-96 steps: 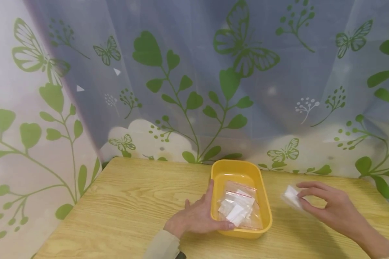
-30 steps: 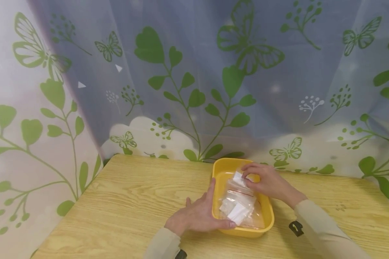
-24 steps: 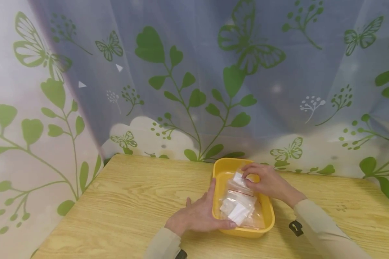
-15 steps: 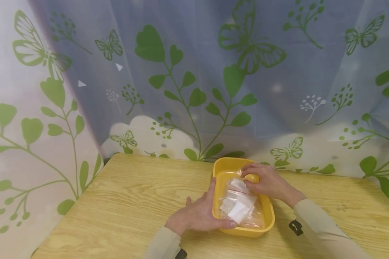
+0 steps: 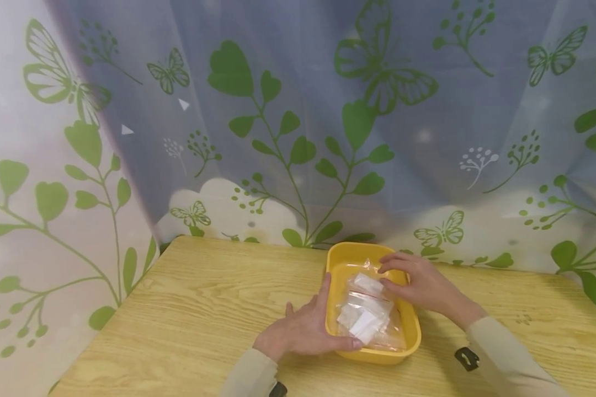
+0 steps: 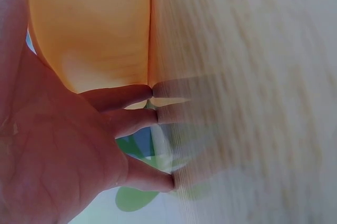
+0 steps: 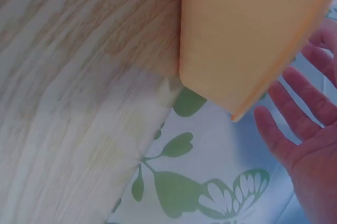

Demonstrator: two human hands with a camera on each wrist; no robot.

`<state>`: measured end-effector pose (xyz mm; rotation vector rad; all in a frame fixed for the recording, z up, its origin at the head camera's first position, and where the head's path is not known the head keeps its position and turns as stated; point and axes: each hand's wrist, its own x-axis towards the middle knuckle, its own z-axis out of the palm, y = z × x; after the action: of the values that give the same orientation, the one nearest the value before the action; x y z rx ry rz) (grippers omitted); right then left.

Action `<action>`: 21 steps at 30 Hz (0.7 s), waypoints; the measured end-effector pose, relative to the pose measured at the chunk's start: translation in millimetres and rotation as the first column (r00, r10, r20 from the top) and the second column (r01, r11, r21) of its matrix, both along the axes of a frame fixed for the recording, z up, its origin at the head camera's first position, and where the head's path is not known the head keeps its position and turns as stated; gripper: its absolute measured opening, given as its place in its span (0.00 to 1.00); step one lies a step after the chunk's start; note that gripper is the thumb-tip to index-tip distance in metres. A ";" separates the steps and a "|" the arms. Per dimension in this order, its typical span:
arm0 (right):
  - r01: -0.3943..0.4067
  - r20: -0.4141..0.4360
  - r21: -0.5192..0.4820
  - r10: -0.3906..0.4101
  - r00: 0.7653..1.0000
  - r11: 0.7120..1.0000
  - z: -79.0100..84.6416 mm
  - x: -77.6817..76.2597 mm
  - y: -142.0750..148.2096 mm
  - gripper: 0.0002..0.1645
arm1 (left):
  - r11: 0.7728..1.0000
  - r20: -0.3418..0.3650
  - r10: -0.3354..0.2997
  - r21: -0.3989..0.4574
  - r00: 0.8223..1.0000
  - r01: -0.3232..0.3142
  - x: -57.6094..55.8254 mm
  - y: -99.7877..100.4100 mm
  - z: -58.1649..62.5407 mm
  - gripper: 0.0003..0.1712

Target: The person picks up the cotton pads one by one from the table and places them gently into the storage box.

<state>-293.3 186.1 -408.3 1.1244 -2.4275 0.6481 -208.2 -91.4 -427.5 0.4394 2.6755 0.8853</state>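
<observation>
A yellow plastic tub stands on the table. In it lie several clear zip-lock bags with red seal lines and white contents, which I cannot identify. My left hand holds the tub's near left corner, thumb over the rim and fingers spread along the outer wall. In the left wrist view, some fingertips touch the tabletop. My right hand is over the tub's right rim, with thumb and fingers apart and nothing between them. The right wrist view shows its relaxed fingers beyond the tub's rim.
The wood-grain table extends to both sides of the tub. Right behind it hangs a blue-grey curtain with green leaves and butterflies. A pale printed sheet hangs along the left side.
My right hand brought a small bag with white contents from the right into the tub. It has let go and drawn back slightly to the right. My left hand stays on the tub.
</observation>
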 end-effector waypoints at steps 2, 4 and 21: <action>0.005 -0.019 -0.013 -0.005 1.000 1.000 1.8 4.2 4.3 0.10 | 1.000 0.001 0.000 0.003 1.000 0.000 -1.0 0.4 -0.2 0.79; 0.010 -0.040 -0.024 -0.011 0.999 1.000 3.1 7.7 8.7 0.11 | 1.000 0.002 -0.001 0.007 1.000 0.001 -2.5 0.6 -0.3 0.79; 0.141 -0.090 -0.083 -0.149 0.985 0.987 -2.8 38.2 46.4 0.21 | 0.989 -0.033 -0.080 0.124 0.996 0.083 -10.1 -24.6 3.3 0.67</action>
<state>-255.1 232.5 -411.1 0.9174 -2.3559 0.6196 -218.4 -116.0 -424.2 0.5892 2.6152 1.0334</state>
